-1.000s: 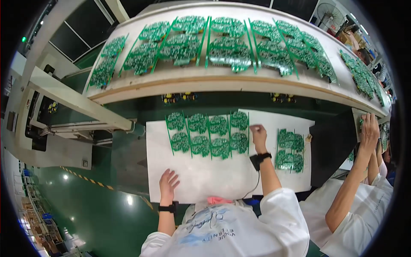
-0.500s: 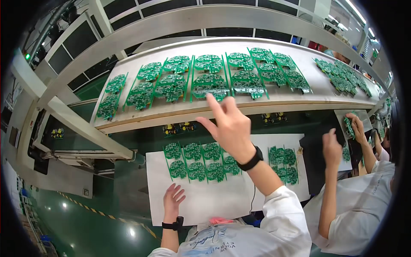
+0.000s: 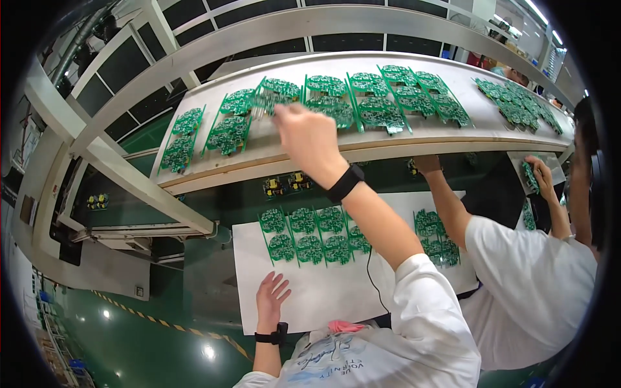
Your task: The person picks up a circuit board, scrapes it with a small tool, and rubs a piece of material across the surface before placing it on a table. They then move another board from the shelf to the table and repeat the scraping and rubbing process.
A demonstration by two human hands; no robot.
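Note:
My right hand [image 3: 307,137] reaches over the front edge of the upper shelf. Its fingers are closed on the near end of a green circuit board panel [image 3: 277,90], which is tilted and blurred there. More green circuit board panels [image 3: 381,111] lie in a row on either side of it. My left hand [image 3: 270,301] hovers low over the front of the white work surface [image 3: 304,284], fingers spread and holding nothing. Just beyond it lies a row of circuit board panels [image 3: 302,220], partly hidden on the right by my right forearm.
At my right, a co-worker's arm [image 3: 446,194] reaches under the shelf [image 3: 259,169]; their other hand [image 3: 542,173] holds a green board. Yellow-and-black components [image 3: 284,184] sit below the shelf. A metal post [image 3: 139,178] stands at the left, and a thin cable [image 3: 371,278] crosses the work surface.
My right hand has moved left and away from me, closing on a panel that is now tilted. My left hand stays open. The co-worker's arm has swung in under the shelf.

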